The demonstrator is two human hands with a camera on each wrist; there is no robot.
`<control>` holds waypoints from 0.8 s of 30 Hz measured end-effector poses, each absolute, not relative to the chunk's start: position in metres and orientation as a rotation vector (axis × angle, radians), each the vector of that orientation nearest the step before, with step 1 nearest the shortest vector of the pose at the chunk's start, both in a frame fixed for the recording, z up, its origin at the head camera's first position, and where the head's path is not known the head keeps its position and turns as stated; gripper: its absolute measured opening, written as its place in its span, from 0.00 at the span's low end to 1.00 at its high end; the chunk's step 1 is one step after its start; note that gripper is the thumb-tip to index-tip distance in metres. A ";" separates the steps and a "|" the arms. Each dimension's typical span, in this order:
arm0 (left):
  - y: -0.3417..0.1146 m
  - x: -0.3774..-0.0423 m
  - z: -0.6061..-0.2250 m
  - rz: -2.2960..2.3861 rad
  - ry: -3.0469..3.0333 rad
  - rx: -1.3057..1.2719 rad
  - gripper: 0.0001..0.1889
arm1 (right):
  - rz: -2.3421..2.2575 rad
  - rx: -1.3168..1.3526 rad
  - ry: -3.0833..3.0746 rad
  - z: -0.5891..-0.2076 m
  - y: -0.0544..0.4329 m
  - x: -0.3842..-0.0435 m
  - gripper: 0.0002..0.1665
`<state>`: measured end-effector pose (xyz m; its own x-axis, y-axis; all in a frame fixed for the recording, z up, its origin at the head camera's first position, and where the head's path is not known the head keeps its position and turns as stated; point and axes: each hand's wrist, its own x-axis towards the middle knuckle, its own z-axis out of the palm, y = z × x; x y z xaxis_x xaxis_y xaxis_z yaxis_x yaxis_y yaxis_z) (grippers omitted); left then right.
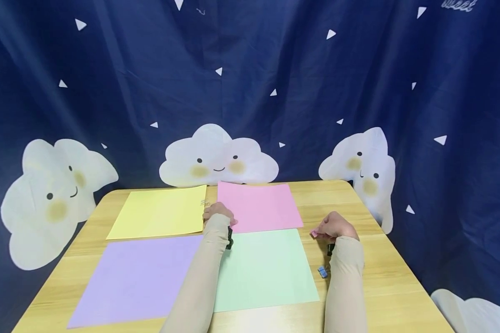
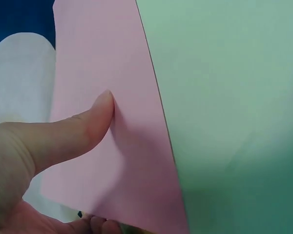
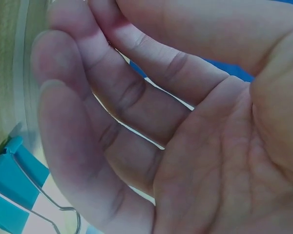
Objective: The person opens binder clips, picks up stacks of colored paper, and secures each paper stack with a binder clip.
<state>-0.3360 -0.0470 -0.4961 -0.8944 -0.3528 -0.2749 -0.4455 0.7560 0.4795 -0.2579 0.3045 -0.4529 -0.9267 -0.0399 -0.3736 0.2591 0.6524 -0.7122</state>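
My left hand point(image 1: 219, 212) rests at the left edge of a pink sheet of paper point(image 1: 260, 203). In the left wrist view its thumb point(image 2: 100, 112) lies on the pink sheet, while the other fingers sit low by the sheet's edge. To the right of the sheets, my right hand point(image 1: 336, 226) pinches a small pink binder clip point(image 1: 314, 233) between its fingertips. In the right wrist view the fingers are curled and hide that clip. A blue binder clip point(image 1: 322, 272) lies on the table just below this hand, also seen in the right wrist view.
A yellow sheet point(image 1: 158, 212), a purple sheet point(image 1: 137, 277) and a green sheet point(image 1: 266, 273) lie on the wooden table point(image 1: 383, 277) with the pink one. Small wire clip handles point(image 1: 204, 202) show at the yellow sheet's right edge. A blue cloud-patterned curtain point(image 1: 250, 92) hangs behind.
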 end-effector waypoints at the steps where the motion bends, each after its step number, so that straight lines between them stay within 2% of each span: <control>1: -0.047 -0.336 -0.495 0.851 2.771 -0.651 0.38 | -1.162 0.170 2.519 -0.453 0.305 -0.258 0.11; 7: -0.046 -0.335 -0.493 0.994 2.725 -0.670 0.40 | -1.164 0.168 2.528 -0.453 0.306 -0.259 0.10; 11: -0.050 -0.336 -0.495 1.094 2.726 -0.573 0.38 | -1.166 0.170 2.539 -0.453 0.306 -0.259 0.10; 19: -0.074 -0.340 -0.499 1.188 2.742 -0.389 0.22 | -1.180 0.195 2.587 -0.452 0.307 -0.260 0.12; 22: -0.084 -0.340 -0.499 1.224 2.706 -0.345 0.12 | -1.222 0.220 2.595 -0.452 0.307 -0.260 0.11; 24: -0.089 -0.339 -0.500 1.261 2.666 -0.305 0.10 | -1.282 0.218 2.580 -0.451 0.307 -0.260 0.13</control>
